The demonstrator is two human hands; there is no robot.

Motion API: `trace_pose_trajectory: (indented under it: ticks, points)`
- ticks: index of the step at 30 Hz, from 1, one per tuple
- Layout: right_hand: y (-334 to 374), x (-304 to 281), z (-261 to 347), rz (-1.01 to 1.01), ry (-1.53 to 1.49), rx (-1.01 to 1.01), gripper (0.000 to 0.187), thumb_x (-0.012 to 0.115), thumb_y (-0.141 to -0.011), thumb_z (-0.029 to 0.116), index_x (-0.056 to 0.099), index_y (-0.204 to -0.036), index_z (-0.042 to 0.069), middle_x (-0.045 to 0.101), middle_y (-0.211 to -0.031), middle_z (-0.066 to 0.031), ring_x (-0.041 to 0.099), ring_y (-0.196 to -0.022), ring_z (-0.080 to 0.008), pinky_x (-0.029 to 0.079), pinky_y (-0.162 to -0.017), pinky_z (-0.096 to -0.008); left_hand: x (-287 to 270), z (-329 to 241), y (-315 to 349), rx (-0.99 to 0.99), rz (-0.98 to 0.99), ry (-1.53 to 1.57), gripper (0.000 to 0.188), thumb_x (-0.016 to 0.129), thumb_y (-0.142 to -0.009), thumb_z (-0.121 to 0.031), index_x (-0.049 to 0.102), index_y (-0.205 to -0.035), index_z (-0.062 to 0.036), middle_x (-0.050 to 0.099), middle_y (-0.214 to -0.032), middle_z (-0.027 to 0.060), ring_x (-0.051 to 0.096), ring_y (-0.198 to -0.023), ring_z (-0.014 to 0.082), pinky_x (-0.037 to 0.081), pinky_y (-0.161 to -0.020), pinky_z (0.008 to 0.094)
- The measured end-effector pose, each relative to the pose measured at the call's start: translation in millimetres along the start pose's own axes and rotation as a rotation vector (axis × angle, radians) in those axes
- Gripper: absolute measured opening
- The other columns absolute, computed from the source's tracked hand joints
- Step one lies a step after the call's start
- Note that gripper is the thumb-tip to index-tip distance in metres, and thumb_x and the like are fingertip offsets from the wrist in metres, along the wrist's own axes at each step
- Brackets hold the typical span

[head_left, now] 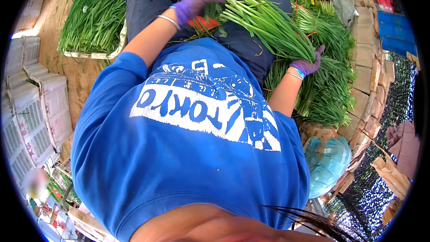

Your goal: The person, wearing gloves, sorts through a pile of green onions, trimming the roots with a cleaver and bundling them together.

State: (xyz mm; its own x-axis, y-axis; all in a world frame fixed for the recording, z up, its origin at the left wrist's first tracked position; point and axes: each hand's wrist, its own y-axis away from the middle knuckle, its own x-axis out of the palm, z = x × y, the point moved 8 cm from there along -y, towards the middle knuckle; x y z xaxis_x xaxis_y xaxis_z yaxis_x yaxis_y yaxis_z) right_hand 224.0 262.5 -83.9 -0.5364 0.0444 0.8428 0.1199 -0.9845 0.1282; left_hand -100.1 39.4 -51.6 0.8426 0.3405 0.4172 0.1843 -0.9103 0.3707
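A loose bunch of garlic chives (268, 23) lies across my right thigh, its pale stem ends toward the upper left. My right hand (308, 64), in a purple glove, is closed round the leafy end. My left hand (199, 6), also gloved in purple, is by the pale stem ends. Its fingers are smeared by motion, with blurred green leaves beside them, and I cannot make out whether it grips any. Something orange-red (204, 23) shows below the left hand, strewn with loose leaves.
Tied chive bundles (329, 76) are piled at my right, beside stacked bricks (362, 71). A white crate (92, 55) full of chives stands at the left. White plastic crates (31, 107) line the far left. A light-blue plastic bag (329, 166) sits beside my right side.
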Motion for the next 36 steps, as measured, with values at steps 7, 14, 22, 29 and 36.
trace_pose_trajectory:
  ticks: [7, 14, 22, 29, 36]
  points:
    - [6.9, 44.0, 13.0, 0.238, -0.025, -0.013, 0.049, 0.041, -0.078, 0.005, 0.041, -0.127, 0.008, 0.056, -0.064, -0.0019, 0.053, -0.059, -0.0144, 0.048, -0.069, -0.0392, 24.5, 27.9, -33.7, 0.184, -0.304, -0.768, 0.116, 0.079, -0.057, -0.031, 0.0, -0.135, -0.0005, 0.054, -0.112, 0.0192, 0.055, -0.1, 0.0301, 0.041, -0.088, 0.0322]
    - [0.3, 24.3, 3.1, 0.113, 0.012, -0.029, 0.048, 0.042, -0.078, 0.005, 0.042, -0.126, 0.007, 0.05, -0.059, -0.001, 0.049, -0.058, -0.0155, 0.048, -0.069, -0.0359, 14.8, 9.0, -11.4, 0.28, -0.35, -0.905, 0.071, 0.059, -0.071, -0.019, 0.025, -0.133, -0.0085, 0.06, -0.086, 0.0222, 0.06, -0.074, 0.0319, 0.047, -0.069, 0.0369]
    - [-8.2, -1.5, -33.9, 0.062, 0.009, 0.197, 0.048, 0.035, -0.079, 0.012, 0.038, -0.128, 0.012, 0.051, -0.105, -0.023, 0.051, -0.095, -0.0402, 0.037, -0.086, -0.0622, -54.7, 0.2, -11.6, 0.46, -0.552, -0.542, 0.023, 0.05, -0.076, 0.001, 0.063, -0.095, -0.0026, 0.063, -0.075, 0.003, 0.056, -0.067, 0.0085, 0.045, -0.06, 0.0222]
    - [-12.4, -16.0, -43.6, 0.387, 0.181, 0.285, 0.042, 0.031, -0.085, 0.019, 0.041, -0.125, 0.008, 0.037, -0.129, -0.0247, 0.042, -0.111, -0.0448, 0.033, -0.091, -0.0606, -34.3, -12.5, -5.7, 0.22, -0.124, 0.14, 0.029, 0.048, -0.083, -0.009, 0.053, -0.111, 0.0005, 0.061, -0.103, 0.009, 0.057, -0.077, 0.0124, 0.045, -0.07, 0.0253]
    - [25.2, 42.2, -38.5, 0.124, 0.241, 0.317, 0.043, 0.034, -0.09, 0.028, 0.044, -0.121, -0.001, 0.045, -0.126, -0.0165, 0.046, -0.111, -0.0318, 0.032, -0.099, -0.0449, 16.4, -22.9, -7.5, 0.556, -0.155, -0.51, 0.044, 0.069, -0.065, -0.002, 0.057, -0.107, -0.0028, 0.062, -0.098, 0.0068, 0.058, -0.088, 0.0188, 0.046, -0.082, 0.0338]
